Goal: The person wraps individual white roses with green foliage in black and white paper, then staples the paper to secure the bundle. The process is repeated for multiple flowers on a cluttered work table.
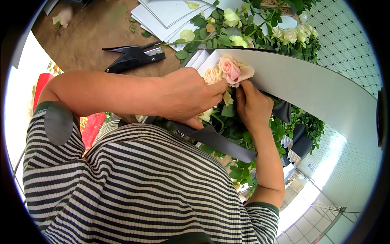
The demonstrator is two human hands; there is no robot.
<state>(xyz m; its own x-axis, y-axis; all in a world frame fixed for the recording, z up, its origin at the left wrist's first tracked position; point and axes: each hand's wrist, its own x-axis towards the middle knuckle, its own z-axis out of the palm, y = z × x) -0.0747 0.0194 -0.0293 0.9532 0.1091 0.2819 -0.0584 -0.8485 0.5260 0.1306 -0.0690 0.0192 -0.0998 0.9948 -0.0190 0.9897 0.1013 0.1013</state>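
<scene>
A pale pink rose (230, 69) stands at the top of a bunch with cream roses (212, 75) and green leaves. My left hand (193, 94) curls round the bunch from the left, index fingertip against the pink rose's underside; its palm side is hidden. The thumb and index finger of my right hand (255, 103) pinch the lower edge of the pink rose's outer petals. Below the left thumb a dark grey ribbon or strip (227, 143) slants down toward the right forearm. Folded white card or paper (204, 59) stands behind the cream roses.
A black stapler (135, 57) lies on the brown tabletop (88, 36), beyond my left forearm. White sheets (170, 19), loose petals and leafy rose stems (224, 39) lie farther back. A curved grey-white panel edge (307, 82) runs close past my right hand. More foliage (313, 128) is at the right.
</scene>
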